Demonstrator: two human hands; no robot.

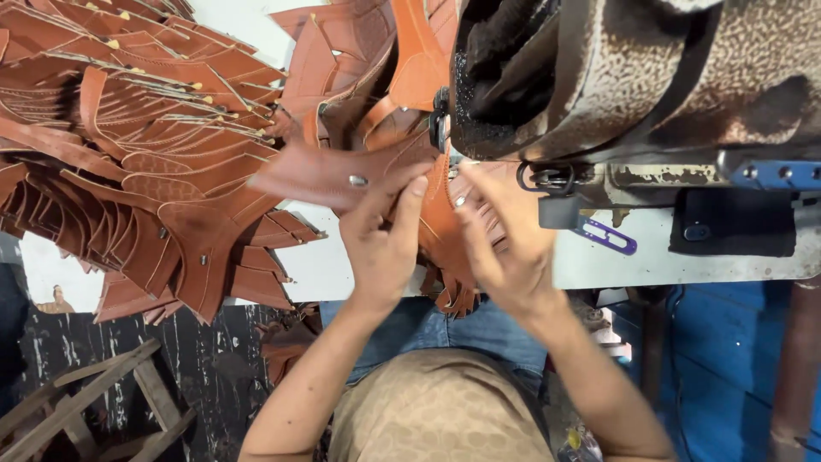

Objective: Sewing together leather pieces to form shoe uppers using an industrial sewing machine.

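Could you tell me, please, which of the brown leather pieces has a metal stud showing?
The flap under the left hand, just left of the sewing machine; a round silver stud sits at its middle, unlike the big pile at left.

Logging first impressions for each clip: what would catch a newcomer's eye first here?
First, the big heap of cut brown leather pieces spread over the left of the white worktable. Next, both hands at centre: the left hand and right hand press a brown leather strap with a metal rivet toward the sewing machine looming at upper right.
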